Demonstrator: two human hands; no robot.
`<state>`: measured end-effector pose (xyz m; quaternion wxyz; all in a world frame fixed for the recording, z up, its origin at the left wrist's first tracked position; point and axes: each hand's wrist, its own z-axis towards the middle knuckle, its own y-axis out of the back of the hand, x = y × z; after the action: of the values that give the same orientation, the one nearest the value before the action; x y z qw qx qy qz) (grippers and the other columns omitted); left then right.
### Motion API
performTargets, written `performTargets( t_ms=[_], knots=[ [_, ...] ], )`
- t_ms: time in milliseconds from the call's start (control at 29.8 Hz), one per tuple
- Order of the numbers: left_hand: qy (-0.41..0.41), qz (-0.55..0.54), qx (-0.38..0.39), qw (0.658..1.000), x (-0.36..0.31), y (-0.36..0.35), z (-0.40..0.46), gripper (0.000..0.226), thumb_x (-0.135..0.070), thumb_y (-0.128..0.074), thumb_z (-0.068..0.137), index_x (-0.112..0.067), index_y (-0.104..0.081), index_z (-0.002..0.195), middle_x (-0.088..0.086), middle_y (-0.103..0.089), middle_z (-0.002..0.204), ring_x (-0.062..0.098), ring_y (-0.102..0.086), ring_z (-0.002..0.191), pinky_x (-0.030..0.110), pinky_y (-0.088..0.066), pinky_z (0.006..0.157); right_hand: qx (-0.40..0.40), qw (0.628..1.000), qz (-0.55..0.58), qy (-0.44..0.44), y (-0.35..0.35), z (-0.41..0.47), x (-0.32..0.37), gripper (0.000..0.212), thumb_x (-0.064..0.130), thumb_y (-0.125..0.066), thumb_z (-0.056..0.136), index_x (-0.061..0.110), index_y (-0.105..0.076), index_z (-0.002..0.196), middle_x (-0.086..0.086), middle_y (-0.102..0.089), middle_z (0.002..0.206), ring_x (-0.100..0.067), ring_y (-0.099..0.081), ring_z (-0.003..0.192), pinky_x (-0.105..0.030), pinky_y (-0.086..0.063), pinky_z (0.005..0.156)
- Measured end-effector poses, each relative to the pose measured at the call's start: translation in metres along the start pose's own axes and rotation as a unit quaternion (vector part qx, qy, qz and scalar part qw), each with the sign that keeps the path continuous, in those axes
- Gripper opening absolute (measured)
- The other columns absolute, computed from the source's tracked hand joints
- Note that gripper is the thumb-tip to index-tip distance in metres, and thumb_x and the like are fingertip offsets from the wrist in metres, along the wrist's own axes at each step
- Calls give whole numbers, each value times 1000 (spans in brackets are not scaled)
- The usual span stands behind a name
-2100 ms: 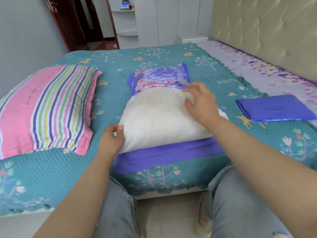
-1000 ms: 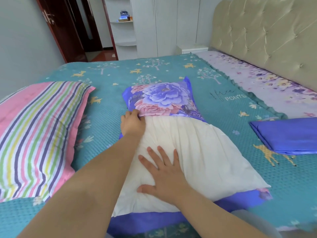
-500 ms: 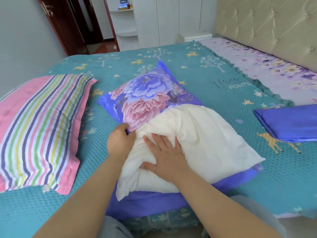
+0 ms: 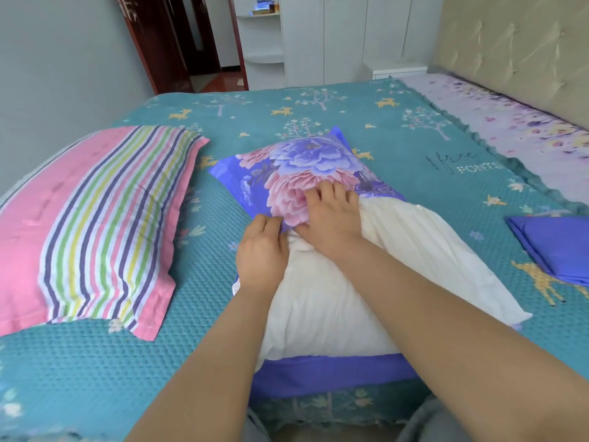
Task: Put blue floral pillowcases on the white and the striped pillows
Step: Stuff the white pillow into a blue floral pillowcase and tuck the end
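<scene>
Pulling the floral case [image 4: 306, 173] down the white pillow [image 4: 366, 282] mid-bed, your left hand [image 4: 261, 253] pinches the case's edge while your right hand [image 4: 331, 215] lies flat, fingers relaxed, probably pinning the stuffing. Striped pillow [image 4: 95, 218] waits left; the spare folded case [image 4: 554, 247] sits right.

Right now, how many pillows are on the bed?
2. The striped pillow lies bare on the left; the white pillow lies in the middle, its far end inside a floral pillowcase. None seem hidden.
</scene>
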<state>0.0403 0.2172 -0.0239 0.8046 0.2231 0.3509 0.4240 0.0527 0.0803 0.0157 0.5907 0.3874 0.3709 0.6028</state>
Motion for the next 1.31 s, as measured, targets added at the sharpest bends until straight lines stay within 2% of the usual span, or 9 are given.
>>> performTargets(
  t_ms=[168, 369, 536, 603, 737, 972, 1106, 1206, 1307],
  knots=[
    [16, 42, 24, 999, 10, -5, -3, 20, -4, -60, 78, -8, -61, 98, 12, -59, 79, 33, -57, 71, 38, -44, 58, -3, 998, -41, 57, 3, 33, -29, 37, 23, -47, 90, 12, -48, 125, -13, -53, 121, -31, -51, 111, -39, -40, 87],
    [87, 30, 108, 990, 11, -8, -4, 34, -7, -50, 84, -13, -56, 117, 14, -51, 105, 36, -55, 86, 39, -40, 65, 53, 969, -24, -241, -9, 4, -164, 21, 15, -48, 86, 9, -47, 106, -21, -62, 104, -39, -62, 96, -35, -40, 71],
    [315, -118, 94, 937, 20, -13, -7, 22, -19, -50, 84, -16, -46, 105, 7, -42, 111, 32, -52, 85, 34, -39, 71, 110, 915, 104, -374, -44, -29, -156, 31, 15, -43, 89, 7, -52, 117, -24, -58, 119, -39, -56, 110, -40, -44, 88],
    [375, -146, 96, 910, 23, -16, -7, 22, -29, -49, 85, -18, -44, 103, 4, -44, 112, 31, -53, 93, 37, -41, 79, 72, 929, 91, -351, -39, -28, -155, 31, 10, -43, 89, 4, -54, 117, -22, -56, 120, -38, -54, 111, -42, -44, 86],
    [227, -89, -22, 970, 13, -15, 7, 16, -24, -46, 86, -13, -51, 97, 7, -54, 102, 31, -52, 92, 39, -42, 73, -103, 969, 108, -197, -15, -15, -138, 26, 14, -52, 89, 8, -60, 113, -17, -56, 112, -37, -53, 104, -41, -42, 74],
    [32, -12, -19, 999, -15, -22, 20, 33, -33, -37, 81, -8, -58, 86, 12, -60, 79, 34, -57, 72, 37, -42, 57, -110, 979, 161, -61, -15, 2, -83, 27, 22, -46, 94, 16, -63, 113, -9, -66, 109, -30, -60, 102, -36, -46, 76],
    [-43, 33, -3, 998, -14, -23, 20, 30, -40, -49, 76, -17, -38, 62, 7, -52, 55, 28, -51, 52, 29, -32, 53, -219, 965, 145, 20, -19, -17, -82, 27, 28, -48, 82, 14, -71, 86, -6, -68, 68, -25, -65, 58, -23, -43, 47],
    [-56, 37, -8, 998, -19, -21, 21, 29, -38, -58, 76, -14, -45, 68, 5, -52, 66, 28, -52, 59, 30, -36, 55, -255, 954, 156, 18, -21, -23, -82, 27, 25, -49, 78, 12, -72, 85, -8, -65, 60, -26, -62, 50, -23, -42, 44],
    [-55, 37, -30, 997, -20, -16, 25, 27, -15, -66, 66, -13, -49, 87, 8, -53, 82, 30, -54, 69, 33, -40, 55, -278, 941, 193, -5, -20, -29, -78, 23, 23, -49, 81, 8, -66, 77, -10, -58, 57, -28, -56, 53, -27, -40, 47]
  ],
)
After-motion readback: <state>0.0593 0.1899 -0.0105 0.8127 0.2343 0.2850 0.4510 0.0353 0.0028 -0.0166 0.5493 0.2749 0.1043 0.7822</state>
